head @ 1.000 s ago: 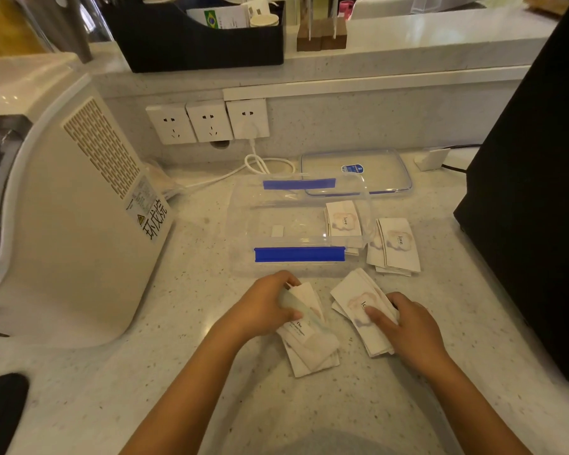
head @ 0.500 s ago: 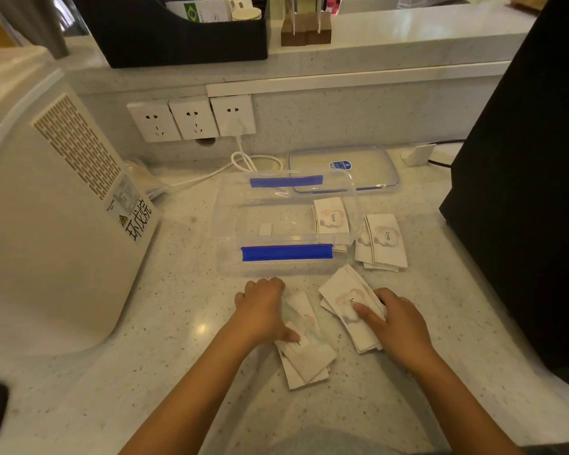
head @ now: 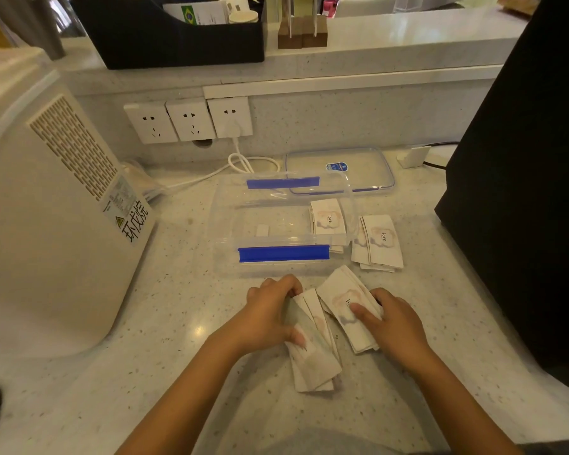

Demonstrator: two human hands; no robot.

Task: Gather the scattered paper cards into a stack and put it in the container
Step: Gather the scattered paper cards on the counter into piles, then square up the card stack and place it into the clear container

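White paper cards printed with a pink cloud and "love" lie in loose piles on the speckled counter. My left hand grips the near-left pile of cards, thumb on top. My right hand presses on the neighbouring pile, fingertips on its top card. A third pile lies to the right of the clear container, which has blue clips. Another pile of cards shows through the container's right end.
The container's clear lid lies behind it. A large white appliance stands at the left and a black box at the right. Wall sockets with a white cable are at the back.
My left hand has closed tighter around the near-left pile and pulled it toward the right pile. My right hand has stayed pressing on its pile.
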